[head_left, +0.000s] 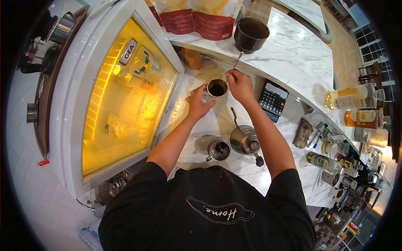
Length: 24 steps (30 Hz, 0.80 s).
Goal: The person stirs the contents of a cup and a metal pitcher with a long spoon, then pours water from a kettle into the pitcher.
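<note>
A small light-coloured cup (217, 88) with dark contents stands on the marble counter. My left hand (198, 103) curves around its left side, thumb and fingers against the wall. In my right hand (240, 87) is a thin metal spoon (237, 61), pinched by the handle. Its handle slants up past the fingers, and the lower end reaches into the cup, where the tip is hidden. Nearer my body are a gooseneck kettle (243, 140) and a metal mug (218, 149) with dark residue inside.
On the left, a glass-door fridge (130, 96) glows yellow. A raised marble ledge (289, 46) holds a dark pot (251, 35) and red-and-yellow bags (194, 21). To the right lie a calculator (273, 100), a crumpled cloth (302, 132) and several bottles (351, 97).
</note>
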### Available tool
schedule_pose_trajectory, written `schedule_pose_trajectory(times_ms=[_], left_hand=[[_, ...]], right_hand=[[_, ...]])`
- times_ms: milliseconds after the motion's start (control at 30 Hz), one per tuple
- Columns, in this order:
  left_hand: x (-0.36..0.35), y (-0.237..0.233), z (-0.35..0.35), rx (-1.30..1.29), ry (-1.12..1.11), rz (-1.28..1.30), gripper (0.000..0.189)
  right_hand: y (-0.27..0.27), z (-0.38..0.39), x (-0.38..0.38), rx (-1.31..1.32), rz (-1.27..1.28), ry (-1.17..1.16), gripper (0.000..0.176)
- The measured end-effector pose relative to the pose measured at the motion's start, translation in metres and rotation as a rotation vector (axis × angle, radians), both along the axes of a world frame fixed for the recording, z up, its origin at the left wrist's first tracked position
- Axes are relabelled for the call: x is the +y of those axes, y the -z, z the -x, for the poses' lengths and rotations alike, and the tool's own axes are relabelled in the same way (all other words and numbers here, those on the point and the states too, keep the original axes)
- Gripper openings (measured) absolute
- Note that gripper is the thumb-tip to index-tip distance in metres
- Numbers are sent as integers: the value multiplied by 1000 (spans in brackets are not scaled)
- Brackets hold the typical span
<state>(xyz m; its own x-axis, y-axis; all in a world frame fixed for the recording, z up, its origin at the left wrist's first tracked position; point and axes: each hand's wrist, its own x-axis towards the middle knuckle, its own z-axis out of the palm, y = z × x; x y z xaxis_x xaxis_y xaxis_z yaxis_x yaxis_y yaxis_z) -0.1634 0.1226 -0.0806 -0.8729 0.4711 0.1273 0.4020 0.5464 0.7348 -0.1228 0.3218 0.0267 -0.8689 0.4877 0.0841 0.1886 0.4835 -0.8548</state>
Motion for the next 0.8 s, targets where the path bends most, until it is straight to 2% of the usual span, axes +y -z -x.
schedule_pose_trajectory(times_ms=[333, 433, 533, 633, 800], left_hand=[[-54, 2, -44, 25, -57, 40, 67], [-70, 4, -58, 56, -65, 56, 64], [-81, 0, -73, 107, -58, 95, 61], [-89, 1, -81, 175, -26, 112, 58], [-87, 1, -84, 240, -19, 140, 53]], right_hand=[[-19, -3, -3, -141, -114, -8, 24], [-4, -1, 0, -59, -125, -17, 25], [-11, 5, -1, -83, -156, -114, 23], [-6, 9, 1, -96, -198, -104, 24], [-27, 5, -4, -195, -133, -93, 26]])
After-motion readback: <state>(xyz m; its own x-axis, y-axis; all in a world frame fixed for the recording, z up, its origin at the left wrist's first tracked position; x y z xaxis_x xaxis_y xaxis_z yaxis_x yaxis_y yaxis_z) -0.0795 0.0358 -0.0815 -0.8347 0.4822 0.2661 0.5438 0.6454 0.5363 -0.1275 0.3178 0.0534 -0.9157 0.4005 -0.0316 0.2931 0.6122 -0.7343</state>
